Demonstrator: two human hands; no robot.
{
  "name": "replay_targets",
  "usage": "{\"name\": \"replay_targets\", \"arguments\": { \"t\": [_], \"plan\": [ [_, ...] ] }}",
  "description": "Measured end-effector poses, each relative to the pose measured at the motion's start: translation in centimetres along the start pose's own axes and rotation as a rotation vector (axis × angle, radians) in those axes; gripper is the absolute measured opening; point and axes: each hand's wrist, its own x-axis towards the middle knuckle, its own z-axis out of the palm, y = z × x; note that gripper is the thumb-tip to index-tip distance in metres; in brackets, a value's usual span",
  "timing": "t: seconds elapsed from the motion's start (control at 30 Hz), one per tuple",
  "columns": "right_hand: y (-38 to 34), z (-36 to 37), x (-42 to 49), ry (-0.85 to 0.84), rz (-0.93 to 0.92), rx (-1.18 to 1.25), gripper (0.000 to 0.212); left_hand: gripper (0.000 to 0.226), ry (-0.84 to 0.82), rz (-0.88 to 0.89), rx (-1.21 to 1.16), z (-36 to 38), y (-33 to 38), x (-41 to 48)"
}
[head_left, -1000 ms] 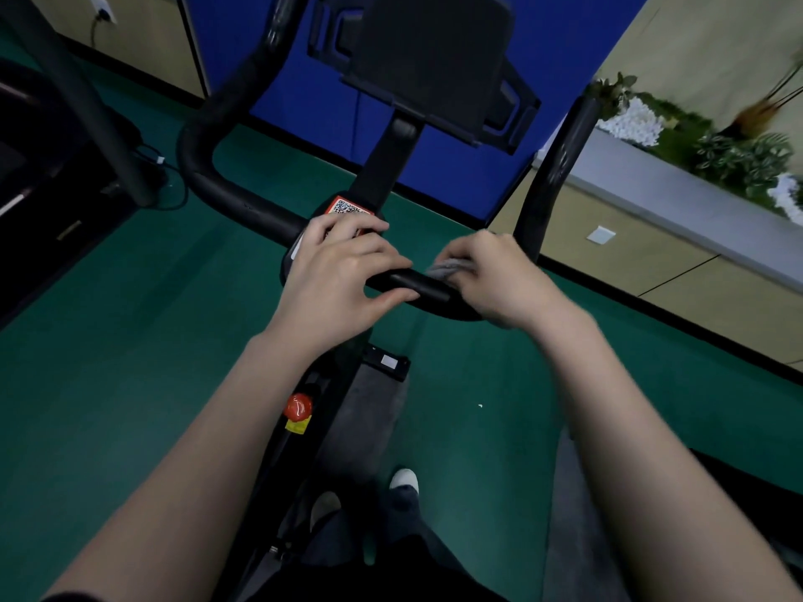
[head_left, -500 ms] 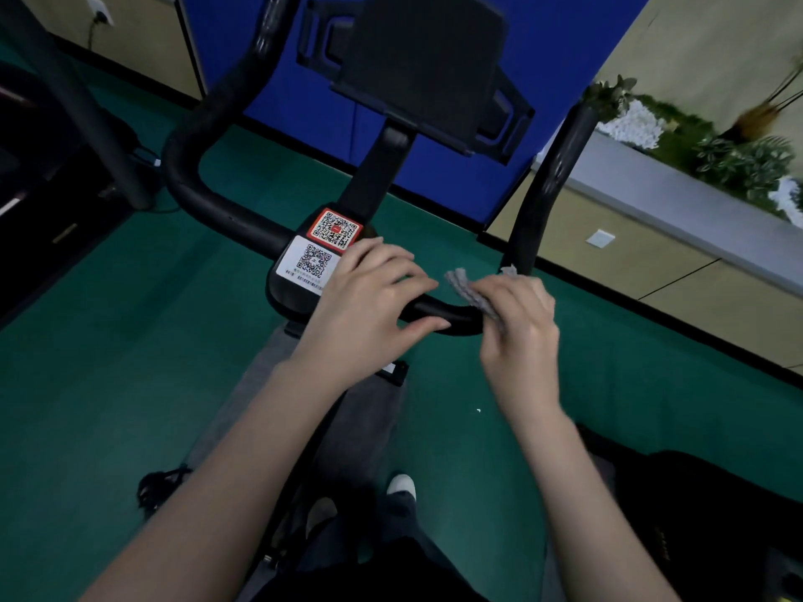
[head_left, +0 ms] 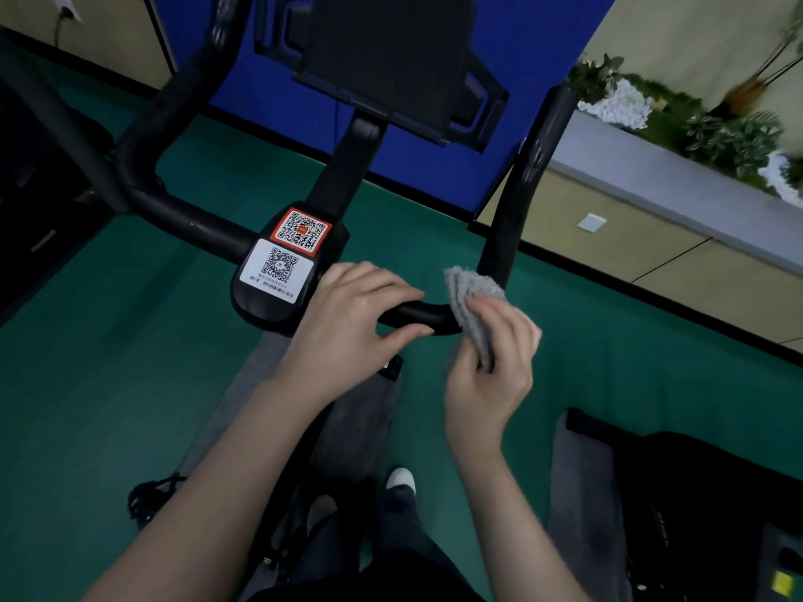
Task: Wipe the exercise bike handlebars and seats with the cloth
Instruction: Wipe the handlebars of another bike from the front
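Lifted off the bar since a moment ago, the right hand (head_left: 489, 367) pinches the folded grey cloth (head_left: 473, 306) against the handlebar (head_left: 413, 315) near its right bend. Left hand (head_left: 352, 323) grips the bar beside the QR stickers (head_left: 287, 254).

A dark green floor (head_left: 108, 384) fills most of the scene. At the far side stands a deep blue wall panel (head_left: 243, 80), with beige wall sections (head_left: 108, 41) to its left — a white socket (head_left: 65, 6) with a plugged-in cable sits there. On the right runs a beige cabinet front (head_left: 652, 262) topped by a grey ledge (head_left: 673, 184) carrying green plants (head_left: 730, 136) and white pebbles (head_left: 621, 104). A grey mat (head_left: 578, 493) lies near right. The light is dim and even.
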Motion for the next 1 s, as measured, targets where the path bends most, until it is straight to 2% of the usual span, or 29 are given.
{"name": "replay_targets", "arguments": {
  "t": [0.1,0.2,0.37,0.57,0.73,0.83,0.9,1.0],
  "plan": [
    [0.8,0.4,1.5,0.170,0.258,0.104,0.025,0.035,0.006,-0.016,-0.030,0.0,0.1,0.1],
    [-0.3,1.1,1.2,0.240,0.500,0.245,0.028,0.035,0.011,-0.025,-0.036,-0.1,0.2,0.1],
    [-1.6,1.7,-1.6,0.297,0.689,0.395,0.035,0.035,0.013,-0.012,-0.026,0.2,0.1,0.1],
    [-0.2,2.0,-0.2,0.303,0.824,0.554,0.032,0.036,0.003,0.003,-0.016,0.2,-0.1,0.0],
    [-0.8,1.3,-2.0,0.179,0.865,0.755,0.026,0.037,-0.001,-0.003,-0.004,0.1,0.1,0.0],
    [0.4,0.8,-0.8,0.105,1.000,0.969,0.027,0.037,-0.002,-0.009,-0.009,0.0,0.3,0.0],
    [0.6,0.3,-0.4,-0.016,1.055,1.103,0.027,0.038,-0.002,-0.015,-0.011,0.0,0.4,0.1],
    [0.4,-0.2,-1.0,-0.193,1.098,1.153,0.026,0.038,0.003,-0.021,0.006,0.0,0.6,0.2]
  ]
}}
